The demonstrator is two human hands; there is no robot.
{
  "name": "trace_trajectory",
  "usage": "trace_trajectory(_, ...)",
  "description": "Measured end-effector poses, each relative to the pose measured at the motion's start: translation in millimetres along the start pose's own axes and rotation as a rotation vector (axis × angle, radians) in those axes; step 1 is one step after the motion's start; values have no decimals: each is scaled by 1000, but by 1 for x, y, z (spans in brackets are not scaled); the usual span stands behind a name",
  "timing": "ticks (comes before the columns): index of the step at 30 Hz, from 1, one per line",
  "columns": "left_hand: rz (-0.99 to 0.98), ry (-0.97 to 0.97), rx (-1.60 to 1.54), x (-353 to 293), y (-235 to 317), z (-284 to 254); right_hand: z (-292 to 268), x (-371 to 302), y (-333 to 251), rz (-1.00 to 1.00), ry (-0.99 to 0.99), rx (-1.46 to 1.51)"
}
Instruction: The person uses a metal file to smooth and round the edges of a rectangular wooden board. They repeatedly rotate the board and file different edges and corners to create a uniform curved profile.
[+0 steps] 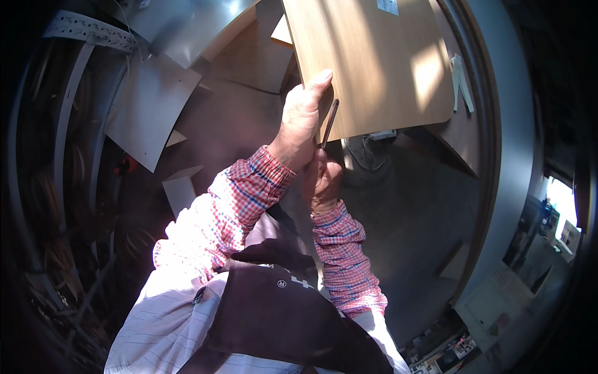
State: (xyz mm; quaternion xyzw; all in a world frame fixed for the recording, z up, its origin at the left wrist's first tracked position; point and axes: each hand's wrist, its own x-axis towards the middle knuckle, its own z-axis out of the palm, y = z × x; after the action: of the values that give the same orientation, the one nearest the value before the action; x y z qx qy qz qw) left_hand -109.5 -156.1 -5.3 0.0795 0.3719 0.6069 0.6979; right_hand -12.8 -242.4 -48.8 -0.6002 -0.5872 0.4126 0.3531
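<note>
A light wood-coloured board (374, 81) with a rounded right corner lies in front of me, striped by sunlight and shadow. My left hand (299, 118) grips its near left edge, the thumb up against the top face and the fingers hidden behind the edge. Just below it, my right hand (324, 177) is closed around the lower end of a slender dark stick-like tool (331, 118). That tool points up along the board's near left corner; its exact kind cannot be made out. The two hands are close together, nearly touching.
Pale strips (460, 84) lie to the right of the board. Thin cables (366, 159) hang below its near edge. White panels (152, 103) stand at the left, beside a metal rack (90, 30). A long grey-blue surface (517, 118) runs down the right.
</note>
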Motion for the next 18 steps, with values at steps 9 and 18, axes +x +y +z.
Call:
trace_trajectory(9,36,-61,-32,0,-3,-3,-13,5,-7,-60,-116,-117)
trace_trajectory(18,-58,-11,91,-3,5,1,-17,9,-31,30,-224,-196)
